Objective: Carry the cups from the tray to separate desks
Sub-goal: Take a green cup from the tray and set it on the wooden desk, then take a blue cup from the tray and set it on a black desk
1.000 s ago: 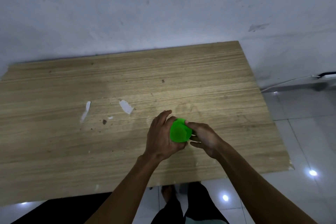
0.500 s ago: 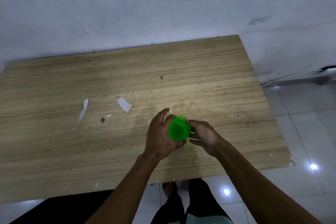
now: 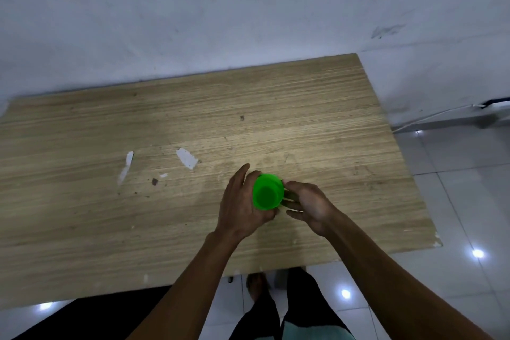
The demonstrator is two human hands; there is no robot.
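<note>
While both hands close round it, a bright green cup [image 3: 268, 192] sits at the middle of the scene, over the near right part of the wooden counter [image 3: 82, 215], its round end turned up toward the head camera; whether its lower end touches the counter cannot be told, since the hands hide it. The left hand [image 3: 242, 208] wraps the cup's left side, fingers curled round the far wall and thumb tucked under the near edge, so this grip is pressed on the cup. The right hand [image 3: 309, 205] meets it from the other side, thumb tip laid against the cup's upper right rim and the fingers curled beneath toward its wall, a light pinching grip on the same cup. Both bare forearms run down and outward to the lower edge of the view. On the counter to the left of the hands lie two pale scuffed patches [image 3: 187, 158] where the surface has worn off, with a few small dark specks near them. The counter's far edge stands against a grey-white wall [image 3: 248, 8]. To the right a glossy tiled floor [image 3: 469, 188] shows bright light reflections, and a white cable [image 3: 430, 116] runs along the wall's base. Below the counter's near edge the person's dark trouser legs [image 3: 276, 317] are visible.
</note>
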